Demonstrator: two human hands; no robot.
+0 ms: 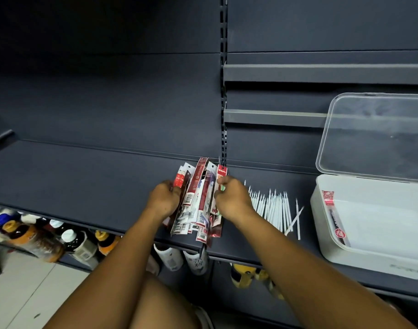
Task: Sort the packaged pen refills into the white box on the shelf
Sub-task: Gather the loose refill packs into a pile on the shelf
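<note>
A fanned bundle of packaged pen refills [198,200], red and white sleeves, stands above the dark shelf [84,181] at centre. My left hand [164,198] grips the bundle's left side. My right hand [231,198] pinches the red package at its right edge. The white box [359,250] sits on the shelf at the right, its clear lid [378,136] raised against the back wall. One red packaged refill [333,217] leans against the box's inner left wall.
Several loose white refills [274,207] lie on the shelf between my right hand and the box. Bottles [37,236] crowd the lower shelf at left and centre. Two grey rails [321,73] project from the back panel above the box.
</note>
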